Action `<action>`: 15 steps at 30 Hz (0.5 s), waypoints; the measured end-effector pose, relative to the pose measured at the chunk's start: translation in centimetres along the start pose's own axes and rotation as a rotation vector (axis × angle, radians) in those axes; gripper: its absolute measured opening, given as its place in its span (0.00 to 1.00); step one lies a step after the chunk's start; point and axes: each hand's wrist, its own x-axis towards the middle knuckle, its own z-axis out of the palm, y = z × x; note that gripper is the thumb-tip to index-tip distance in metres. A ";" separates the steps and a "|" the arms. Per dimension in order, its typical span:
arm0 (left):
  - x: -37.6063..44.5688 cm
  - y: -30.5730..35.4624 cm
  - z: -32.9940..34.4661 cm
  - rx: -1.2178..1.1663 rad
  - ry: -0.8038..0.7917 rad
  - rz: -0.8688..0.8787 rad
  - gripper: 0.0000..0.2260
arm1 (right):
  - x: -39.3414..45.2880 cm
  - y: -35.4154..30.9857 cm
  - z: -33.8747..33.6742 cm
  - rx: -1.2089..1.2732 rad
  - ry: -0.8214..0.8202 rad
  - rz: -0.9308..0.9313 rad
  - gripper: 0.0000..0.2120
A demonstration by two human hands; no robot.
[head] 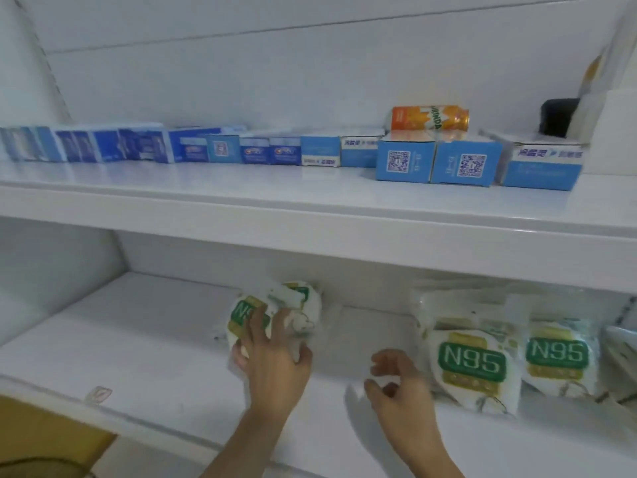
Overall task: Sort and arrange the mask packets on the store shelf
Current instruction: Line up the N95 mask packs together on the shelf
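- The left hand [272, 360] grips a bunched mask packet [275, 312] on the lower shelf [138, 339], fingers spread over its top and thumb hooked at its right edge.
- The right hand [400, 381] hovers just left of the N95 packets [472, 363], fingers loosely curled and apart, holding nothing.
- These packets look light, soft and crinkly, in slick film; likely to slide and buckle, so pinching a flat sealed edge or lifting from beneath seems safest.
- Green labels read "N95" on the packets right of the right fingers and partly under the left fingers.
- Above the fingers, an orange can [431, 119] marked "MIRINDA" lies on blue boxes [434, 160] bearing QR codes; their other lettering is too blurred to read.
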 end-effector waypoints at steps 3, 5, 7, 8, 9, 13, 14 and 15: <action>0.4 -5.7 -0.3 0.165 -0.213 -0.194 0.43 | -0.5 -0.1 3.8 0.084 -0.148 0.127 0.15; 0.5 -8.0 -0.1 0.147 -0.303 -0.190 0.38 | -0.7 -0.7 6.0 0.158 -0.204 0.192 0.12; 0.1 -8.7 -0.2 0.148 -0.305 -0.099 0.31 | -0.6 -1.5 7.8 0.234 -0.202 0.251 0.11; -0.3 -8.6 -0.4 0.119 -0.289 -0.065 0.30 | -0.5 -1.9 8.6 0.280 -0.192 0.280 0.11; -0.9 -8.5 -0.7 0.078 -0.280 -0.050 0.29 | -0.4 -2.4 9.2 0.334 -0.184 0.309 0.12; -4.4 -7.9 -1.6 -0.181 -0.253 0.033 0.30 | 0.7 -3.9 10.8 0.567 -0.151 0.421 0.15; -5.3 -7.4 -2.0 -0.252 -0.243 0.068 0.31 | 0.9 -4.3 11.0 0.635 -0.136 0.437 0.14; -6.0 -6.5 -2.6 -0.335 -0.230 0.075 0.30 | 1.1 -4.6 11.0 0.690 -0.108 0.448 0.14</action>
